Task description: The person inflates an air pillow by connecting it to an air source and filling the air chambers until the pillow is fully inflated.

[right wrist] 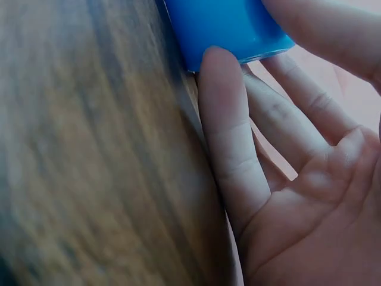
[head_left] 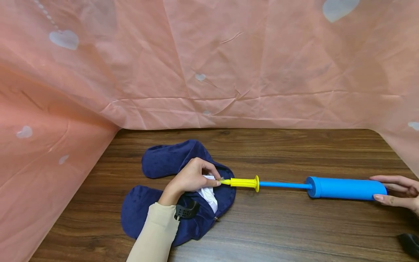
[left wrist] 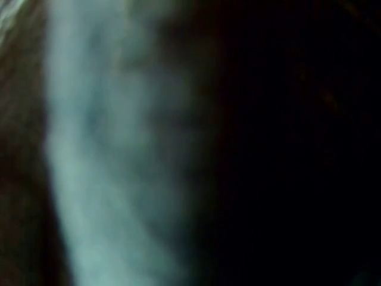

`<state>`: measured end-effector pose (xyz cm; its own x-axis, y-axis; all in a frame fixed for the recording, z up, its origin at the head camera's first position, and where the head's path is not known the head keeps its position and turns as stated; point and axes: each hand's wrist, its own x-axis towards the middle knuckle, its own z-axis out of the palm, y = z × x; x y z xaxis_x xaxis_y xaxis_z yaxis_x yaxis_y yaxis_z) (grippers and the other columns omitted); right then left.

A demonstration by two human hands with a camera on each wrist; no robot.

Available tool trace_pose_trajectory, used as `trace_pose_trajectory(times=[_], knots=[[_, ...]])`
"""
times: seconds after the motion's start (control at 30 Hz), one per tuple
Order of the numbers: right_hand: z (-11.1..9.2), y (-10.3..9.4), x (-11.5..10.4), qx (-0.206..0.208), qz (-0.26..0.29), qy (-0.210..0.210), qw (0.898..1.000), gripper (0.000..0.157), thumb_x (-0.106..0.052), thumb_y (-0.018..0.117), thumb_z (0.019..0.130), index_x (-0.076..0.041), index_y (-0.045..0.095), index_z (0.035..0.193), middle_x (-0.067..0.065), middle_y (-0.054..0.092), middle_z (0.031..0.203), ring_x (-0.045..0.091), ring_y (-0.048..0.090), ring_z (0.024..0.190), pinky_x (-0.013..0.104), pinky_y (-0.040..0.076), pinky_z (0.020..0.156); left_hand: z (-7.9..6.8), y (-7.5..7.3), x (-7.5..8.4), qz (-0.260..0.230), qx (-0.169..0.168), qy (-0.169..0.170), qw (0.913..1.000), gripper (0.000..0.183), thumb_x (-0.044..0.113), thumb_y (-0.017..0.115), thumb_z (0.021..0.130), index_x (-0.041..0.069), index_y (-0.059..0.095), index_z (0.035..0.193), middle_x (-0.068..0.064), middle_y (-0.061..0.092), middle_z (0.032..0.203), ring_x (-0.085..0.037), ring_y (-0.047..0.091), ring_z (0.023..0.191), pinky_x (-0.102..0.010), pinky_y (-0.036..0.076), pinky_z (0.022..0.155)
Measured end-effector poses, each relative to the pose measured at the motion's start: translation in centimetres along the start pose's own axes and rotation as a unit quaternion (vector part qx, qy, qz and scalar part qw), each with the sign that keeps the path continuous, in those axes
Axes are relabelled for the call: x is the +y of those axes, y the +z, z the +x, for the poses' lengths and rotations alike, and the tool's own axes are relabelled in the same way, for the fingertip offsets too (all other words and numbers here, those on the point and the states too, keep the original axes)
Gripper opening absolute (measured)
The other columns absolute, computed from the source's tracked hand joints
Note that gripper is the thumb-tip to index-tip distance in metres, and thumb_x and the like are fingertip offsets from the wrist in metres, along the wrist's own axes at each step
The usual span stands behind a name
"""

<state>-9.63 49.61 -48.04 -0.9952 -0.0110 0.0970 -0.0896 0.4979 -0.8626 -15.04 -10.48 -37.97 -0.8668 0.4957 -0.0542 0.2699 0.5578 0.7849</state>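
A navy U-shaped neck pillow (head_left: 137, 214) lies on the table with its cover unzipped, and a white inner liner (head_left: 209, 198) shows in the opening. My left hand (head_left: 193, 178) reaches over it and pinches the yellow nozzle (head_left: 225, 181) of a hand pump, right at a small clear valve. The pump stretches to the right: yellow handle (head_left: 243, 182), extended blue rod (head_left: 284, 185) and blue barrel (head_left: 347, 188). At the barrel's far end, my right hand (head_left: 400, 191) grips it between thumb and fingers. The right wrist view shows these fingertips (right wrist: 221, 71) against the barrel (right wrist: 223, 33).
The dark wood table (head_left: 294, 229) carries everything. A peach curtain (head_left: 229, 65) with pale hearts hangs behind and along both sides. A black object (head_left: 409, 244) shows at the lower right edge. The left wrist view is dark and blurred.
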Motion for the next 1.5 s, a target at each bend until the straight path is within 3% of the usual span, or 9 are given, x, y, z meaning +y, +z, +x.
trace_pose_trajectory(times=[0.2, 0.3, 0.43, 0.57, 0.8, 1.2, 1.5], knots=[[0.0, 0.8, -0.8, 0.015, -0.007, 0.030, 0.999, 0.061, 0.004, 0.083, 0.089, -0.044, 0.065, 0.123, -0.043, 0.066, 0.107, -0.024, 0.062, 0.093, 0.005, 0.049, 0.070, -0.1, -0.1, -0.3, 0.001, 0.007, -0.001, 1.0000, 0.004, 0.013, 0.089, 0.087, 0.015, 0.086, 0.089, 0.002, 0.082, 0.091, -0.010, 0.065, 0.074, -0.025, 0.052, 0.069], [-0.1, 1.3, -1.8, -0.008, -0.002, 0.043, 0.999, 0.056, 0.002, 0.080, 0.093, -0.041, 0.068, 0.127, -0.042, 0.067, 0.109, -0.020, 0.064, 0.093, 0.010, 0.051, 0.070, -0.1, -0.1, -0.4, 0.000, 0.008, -0.004, 1.0000, 0.004, 0.013, 0.089, 0.087, 0.015, 0.086, 0.088, 0.002, 0.082, 0.091, -0.009, 0.065, 0.073, -0.024, 0.051, 0.069], [-0.2, 2.2, -3.7, -0.039, -0.051, 0.062, 0.996, 0.046, -0.011, 0.079, 0.098, -0.040, 0.065, 0.132, -0.047, 0.061, 0.108, -0.022, 0.059, 0.093, 0.011, 0.050, 0.070, -0.1, -0.1, -0.5, -0.006, 0.006, -0.005, 1.0000, 0.004, 0.012, 0.089, 0.087, 0.013, 0.086, 0.088, 0.001, 0.083, 0.092, -0.010, 0.065, 0.073, -0.024, 0.050, 0.068], [-0.3, 3.4, -5.8, -0.053, -0.086, 0.069, 0.992, 0.042, -0.021, 0.081, 0.098, -0.031, 0.067, 0.137, -0.048, 0.059, 0.106, -0.022, 0.058, 0.092, 0.014, 0.051, 0.070, -0.2, -0.2, -0.4, -0.009, 0.005, -0.001, 0.9999, 0.004, 0.011, 0.089, 0.087, 0.012, 0.086, 0.087, -0.001, 0.083, 0.091, -0.010, 0.065, 0.072, -0.024, 0.051, 0.068], [-0.1, 5.5, -7.8, -0.074, -0.096, 0.057, 0.991, 0.049, -0.025, 0.083, 0.097, -0.013, 0.065, 0.141, -0.047, 0.054, 0.112, -0.026, 0.054, 0.098, 0.022, 0.058, 0.073, -0.3, -0.3, -0.3, -0.011, 0.007, 0.002, 0.9999, 0.004, 0.011, 0.089, 0.087, 0.011, 0.086, 0.088, -0.002, 0.083, 0.091, -0.010, 0.065, 0.073, -0.025, 0.051, 0.068], [-0.2, 9.2, -11.0, -0.097, -0.085, 0.043, 0.991, 0.050, -0.027, 0.085, 0.095, -0.010, 0.067, 0.139, -0.038, 0.063, 0.112, -0.017, 0.063, 0.100, 0.021, 0.057, 0.076, -0.3, -0.2, -0.1, -0.010, 0.007, 0.004, 0.9999, 0.004, 0.010, 0.089, 0.086, 0.010, 0.085, 0.087, -0.002, 0.083, 0.090, -0.010, 0.064, 0.071, -0.024, 0.050, 0.066], [-0.2, 10.8, -11.7, -0.111, -0.043, 0.014, 0.993, 0.049, -0.020, 0.082, 0.097, -0.008, 0.065, 0.142, -0.036, 0.065, 0.117, -0.005, 0.073, 0.101, 0.022, 0.060, 0.077, -0.2, -0.1, -0.1, -0.008, 0.004, 0.006, 0.9999, 0.004, 0.010, 0.089, 0.086, 0.011, 0.086, 0.087, -0.002, 0.082, 0.089, -0.011, 0.064, 0.072, -0.024, 0.051, 0.068]])
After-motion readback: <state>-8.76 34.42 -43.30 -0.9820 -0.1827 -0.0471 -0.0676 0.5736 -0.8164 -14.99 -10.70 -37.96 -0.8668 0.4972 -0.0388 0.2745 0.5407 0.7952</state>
